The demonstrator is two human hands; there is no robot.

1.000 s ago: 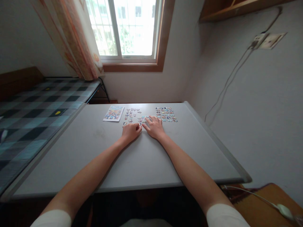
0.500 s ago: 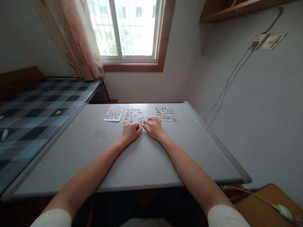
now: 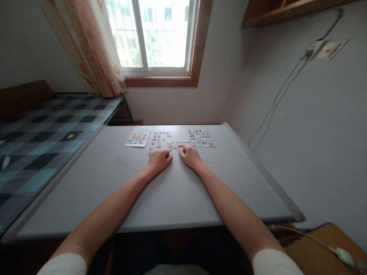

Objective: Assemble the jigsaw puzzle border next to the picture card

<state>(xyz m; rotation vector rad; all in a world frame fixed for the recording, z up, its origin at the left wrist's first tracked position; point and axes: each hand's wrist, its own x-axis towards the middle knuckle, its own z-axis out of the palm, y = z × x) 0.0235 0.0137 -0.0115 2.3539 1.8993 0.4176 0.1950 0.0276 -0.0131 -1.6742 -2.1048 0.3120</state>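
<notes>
My left hand (image 3: pixel 159 160) rests on the table with its fingers curled in. Whatever it may hold is hidden from me. Just beyond its fingertips lie a few puzzle pieces (image 3: pixel 170 149). To its right, my right hand (image 3: pixel 190 156) is low over the table, thumb and index finger apart, the other fingers folded under. Its index fingertip is close to a partly joined puzzle (image 3: pixel 181 141), a pale blue strip with a short left side. Loose jigsaw pieces (image 3: pixel 200 137) lie in rows on the right, with several more pieces (image 3: pixel 156 139) on the left.
A colourful picture sheet (image 3: pixel 138 137) lies left of the pieces on the grey-white table (image 3: pixel 177 191). A bed with checked cover (image 3: pixel 57 126) stands along the left side. The wall with a hanging cable (image 3: pixel 271 110) is on the right, and a wooden stool (image 3: pixel 327 244) stands lower right.
My right hand has drawn back slightly to the right and toward me, its fingers folding in, uncovering more of the joined puzzle. My left hand stays in place.
</notes>
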